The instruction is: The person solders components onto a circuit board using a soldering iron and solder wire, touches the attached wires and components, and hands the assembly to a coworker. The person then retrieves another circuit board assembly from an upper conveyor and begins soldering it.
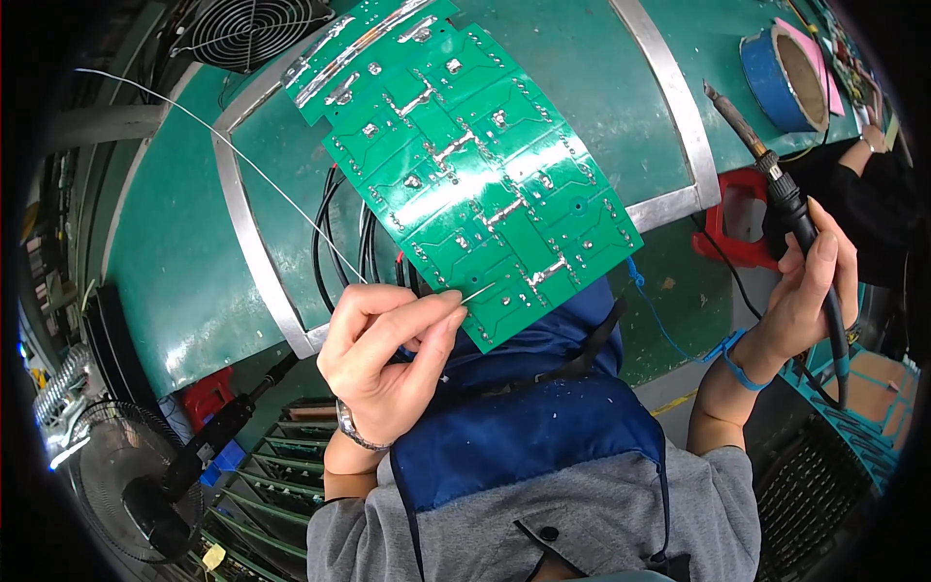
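A green circuit board (461,150) lies tilted across a metal frame (247,223), its solder side up, with shiny joints and several thick solder strips. My left hand (388,349) pinches a thin solder wire (257,170) between thumb and forefinger at the board's near left edge. The wire's short end points over the board, and its long tail runs off to the far left. Off to the right, my right hand (819,276) grips a black-handled soldering iron (795,209). The iron's tip points up and away, apart from the board.
A round black fan grille (254,29) stands at the far left, a blue-sided roll (776,82) at the far right. Black cables (369,242) hang behind the board. A red stool (732,218) and another person's arm (861,150) are right; a rack of boards (262,485) is lower left.
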Demonstrator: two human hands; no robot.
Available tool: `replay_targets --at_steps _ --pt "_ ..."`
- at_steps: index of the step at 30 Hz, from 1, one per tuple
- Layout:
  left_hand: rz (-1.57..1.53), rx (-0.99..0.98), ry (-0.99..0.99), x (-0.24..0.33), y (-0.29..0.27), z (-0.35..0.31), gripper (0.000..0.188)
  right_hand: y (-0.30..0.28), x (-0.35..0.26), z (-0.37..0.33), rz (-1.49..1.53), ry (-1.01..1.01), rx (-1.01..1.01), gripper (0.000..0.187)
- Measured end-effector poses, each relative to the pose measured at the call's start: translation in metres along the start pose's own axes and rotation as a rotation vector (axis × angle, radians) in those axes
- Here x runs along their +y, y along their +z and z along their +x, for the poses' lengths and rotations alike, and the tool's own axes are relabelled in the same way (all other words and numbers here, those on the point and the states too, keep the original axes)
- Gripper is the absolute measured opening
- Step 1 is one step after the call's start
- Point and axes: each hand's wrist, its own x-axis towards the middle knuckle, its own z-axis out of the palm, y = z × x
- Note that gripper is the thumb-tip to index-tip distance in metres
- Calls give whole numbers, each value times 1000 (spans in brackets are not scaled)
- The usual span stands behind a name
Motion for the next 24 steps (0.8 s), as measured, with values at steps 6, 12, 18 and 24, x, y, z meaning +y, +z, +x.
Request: replay_targets --at_steps 6,12,18,24 --pt "-25 -20 -39 1 -3 8 22 12 3 6 6 23 18 30" --pt "-33 -38 -60 -3 -5 16 23 24 6 12 31 1 -31 30" --pt "-16 -38 -48 -8 -6 21 24 31 8 16 27 -18 -52 29" --pt "-22 -44 -61 -9 -6 25 24 34 9 17 25 -5 -58 29"
